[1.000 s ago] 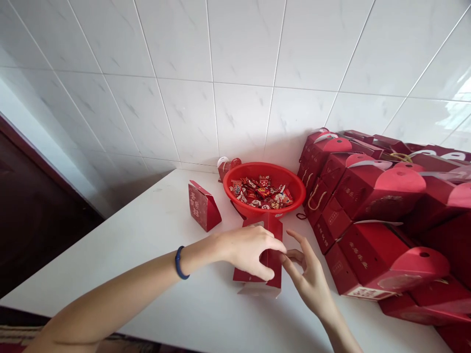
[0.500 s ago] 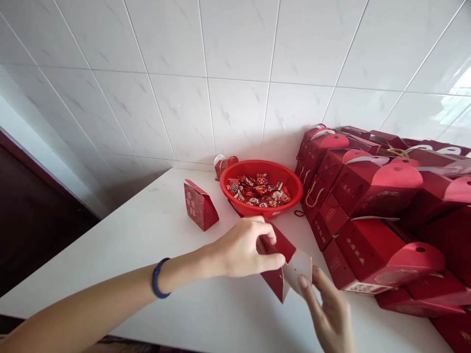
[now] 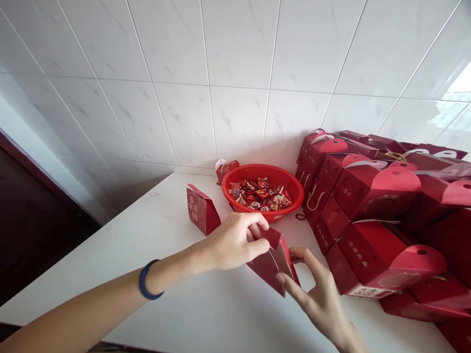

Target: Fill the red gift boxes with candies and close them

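A small red cardboard gift box (image 3: 265, 272) is between my two hands, just in front of the basin. My left hand (image 3: 239, 240), with a dark blue band at the wrist, curls its fingers round the far side of the box's top edge. At the near right end, my right hand (image 3: 318, 289) has its thumb and fingers on either side of the box's end panel. The box's pale inside shows at that end. Its far end is hidden behind my left hand. A closed, wedge-shaped red box (image 3: 202, 211) stands on the white table (image 3: 165, 235) to the left.
A red plastic basin (image 3: 235, 179) holds wrapped sweets (image 3: 261, 193). Large red gift boxes (image 3: 375, 191), some with cord handles, are stacked on the right. Behind the basin stands a small red packet (image 3: 222, 171). A tiled wall (image 3: 239, 113) closes off the back.
My right hand has moved slightly left and up against the box. The pale flap that stuck out at its near end is now upright, its red outside showing. My left hand has shifted slightly left.
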Demonstrator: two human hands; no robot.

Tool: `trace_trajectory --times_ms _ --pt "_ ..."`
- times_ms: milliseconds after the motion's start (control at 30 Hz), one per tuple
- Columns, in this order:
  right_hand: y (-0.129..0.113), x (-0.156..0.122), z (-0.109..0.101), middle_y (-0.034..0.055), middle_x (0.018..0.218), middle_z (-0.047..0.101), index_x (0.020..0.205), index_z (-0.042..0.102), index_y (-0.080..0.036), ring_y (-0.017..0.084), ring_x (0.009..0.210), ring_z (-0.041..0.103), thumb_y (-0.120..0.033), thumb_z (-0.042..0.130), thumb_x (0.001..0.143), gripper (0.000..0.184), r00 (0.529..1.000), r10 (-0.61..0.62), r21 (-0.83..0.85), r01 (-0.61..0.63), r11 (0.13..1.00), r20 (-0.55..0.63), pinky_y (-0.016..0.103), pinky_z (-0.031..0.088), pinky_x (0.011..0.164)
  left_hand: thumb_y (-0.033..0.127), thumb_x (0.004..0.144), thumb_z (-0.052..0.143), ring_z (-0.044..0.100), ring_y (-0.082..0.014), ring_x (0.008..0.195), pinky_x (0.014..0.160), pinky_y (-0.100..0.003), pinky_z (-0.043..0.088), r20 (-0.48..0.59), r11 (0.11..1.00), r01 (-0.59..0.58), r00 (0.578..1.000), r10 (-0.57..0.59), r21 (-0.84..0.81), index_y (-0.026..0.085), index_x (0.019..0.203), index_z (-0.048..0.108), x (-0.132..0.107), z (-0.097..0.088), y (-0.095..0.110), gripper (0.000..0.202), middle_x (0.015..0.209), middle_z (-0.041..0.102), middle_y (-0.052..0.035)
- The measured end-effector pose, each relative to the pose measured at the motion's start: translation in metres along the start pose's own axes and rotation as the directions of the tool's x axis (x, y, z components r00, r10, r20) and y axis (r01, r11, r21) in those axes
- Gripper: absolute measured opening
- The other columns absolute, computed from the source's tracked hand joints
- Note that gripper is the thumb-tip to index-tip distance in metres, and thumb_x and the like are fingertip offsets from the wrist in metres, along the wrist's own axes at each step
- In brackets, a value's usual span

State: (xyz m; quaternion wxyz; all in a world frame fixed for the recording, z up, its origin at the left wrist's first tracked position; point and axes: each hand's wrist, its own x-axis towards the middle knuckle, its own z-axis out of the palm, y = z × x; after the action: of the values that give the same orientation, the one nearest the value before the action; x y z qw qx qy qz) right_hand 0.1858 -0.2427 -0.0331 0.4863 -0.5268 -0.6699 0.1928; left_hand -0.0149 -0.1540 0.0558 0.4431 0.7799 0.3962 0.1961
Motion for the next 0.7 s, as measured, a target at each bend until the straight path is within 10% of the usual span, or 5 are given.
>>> trace_trajectory --times_ms 300,467,700 --pt "-0.004 0.022 -0.006 0.0004 0.061 0.044 0.067 0.053 -0.017 0.01 0.056 0.038 -0.055 0.052 0.095 0.048 0.982 0.153 0.193 -0.13 0.973 -0.109 0.021 0.033 0.048 0.034 0.079 0.062 0.061 -0.0155 0.069 0.064 -0.029 0.047 0.081 0.994 0.024 0.996 -0.032 0.105 0.022 0.112 0.057 -0.002 -0.021 -0.004 0.035 0.096 0.066 -0.0019" --pt "0.003 0.062 0.008 -0.0015 0.061 0.041 0.066 0.047 -0.018 0.009 0.055 0.037 -0.067 0.053 0.089 0.054 0.976 0.217 0.334 -0.209 0.919 0.012 0.019 0.033 0.046 0.025 0.077 0.064 0.059 -0.0182 0.091 0.086 -0.033 0.048 0.032 0.941 -0.246 0.969 0.245 0.233 0.024 0.106 0.057 0.007 -0.021 -0.013 0.03 0.108 0.064 -0.0029" --pt "0.017 0.091 0.019 -0.0019 0.06 0.045 0.066 0.049 -0.018 0.01 0.056 0.041 -0.07 0.056 0.085 0.056 0.98 0.156 0.364 -0.192 0.911 0.126 0.02 0.036 0.047 0.028 0.082 0.063 0.06 -0.0164 0.083 0.082 -0.03 0.05 -0.097 0.982 -0.159 0.981 0.169 0.102 0.019 0.096 0.068 0.022 -0.026 -0.033 0.018 0.098 0.068 -0.003"
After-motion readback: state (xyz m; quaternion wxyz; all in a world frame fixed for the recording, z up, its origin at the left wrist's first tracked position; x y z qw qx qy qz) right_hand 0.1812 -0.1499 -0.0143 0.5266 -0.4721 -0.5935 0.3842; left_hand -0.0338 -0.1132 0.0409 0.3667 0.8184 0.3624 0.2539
